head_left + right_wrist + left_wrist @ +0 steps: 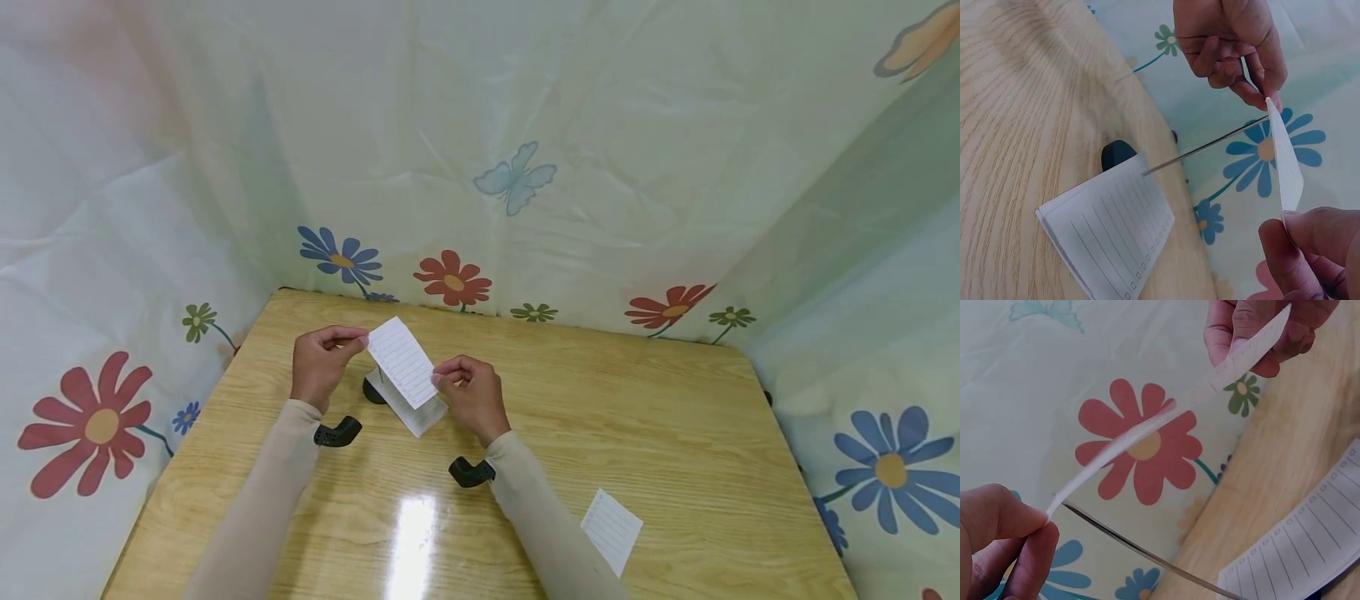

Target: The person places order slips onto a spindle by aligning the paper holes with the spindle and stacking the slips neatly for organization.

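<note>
A small lined paper slip [401, 360] is stretched between both hands above a bill spike. My left hand [318, 364] pinches its left edge between thumb and fingers. At the opposite edge, my right hand [477, 398] pinches the slip too. The thin metal spike [1210, 145] rises from a black round base [372, 392], and its tip meets the slip near the left hand. Whether the tip has gone through the paper, I cannot tell. Lower on the spike sits a stack of lined slips [1110, 225], covering part of the base.
One more lined slip [612, 532] lies on the wooden table [600, 400], beside the right forearm. A flower-printed curtain [585, 167] borders the table at the back and both sides. Black curved pieces [337, 432] stick out from both wrists.
</note>
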`<control>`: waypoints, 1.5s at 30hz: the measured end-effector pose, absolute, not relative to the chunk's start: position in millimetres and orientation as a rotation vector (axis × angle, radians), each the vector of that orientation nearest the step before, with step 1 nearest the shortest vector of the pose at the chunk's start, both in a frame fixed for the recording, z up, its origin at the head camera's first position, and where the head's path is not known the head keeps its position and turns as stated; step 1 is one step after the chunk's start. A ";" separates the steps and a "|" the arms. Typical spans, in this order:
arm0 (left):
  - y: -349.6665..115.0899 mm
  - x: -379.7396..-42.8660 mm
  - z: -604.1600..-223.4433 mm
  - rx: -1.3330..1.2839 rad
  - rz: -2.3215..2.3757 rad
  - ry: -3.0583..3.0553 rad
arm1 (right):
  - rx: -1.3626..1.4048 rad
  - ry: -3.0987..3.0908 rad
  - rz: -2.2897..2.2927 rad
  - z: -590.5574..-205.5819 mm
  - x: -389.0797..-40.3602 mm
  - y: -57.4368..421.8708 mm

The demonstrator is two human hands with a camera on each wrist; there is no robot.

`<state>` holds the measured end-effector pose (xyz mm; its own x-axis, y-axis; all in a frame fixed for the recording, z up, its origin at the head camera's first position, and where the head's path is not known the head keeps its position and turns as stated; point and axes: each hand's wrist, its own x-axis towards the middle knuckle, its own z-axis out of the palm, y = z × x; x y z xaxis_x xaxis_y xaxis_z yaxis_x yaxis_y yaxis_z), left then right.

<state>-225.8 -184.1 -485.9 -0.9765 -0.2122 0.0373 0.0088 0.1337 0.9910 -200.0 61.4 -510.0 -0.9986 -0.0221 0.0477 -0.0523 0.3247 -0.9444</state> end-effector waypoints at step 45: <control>-177.8 -228.7 -557.4 0.393 -1.549 -2.610 | -0.007 -2.832 1.303 -561.8 -205.5 57.1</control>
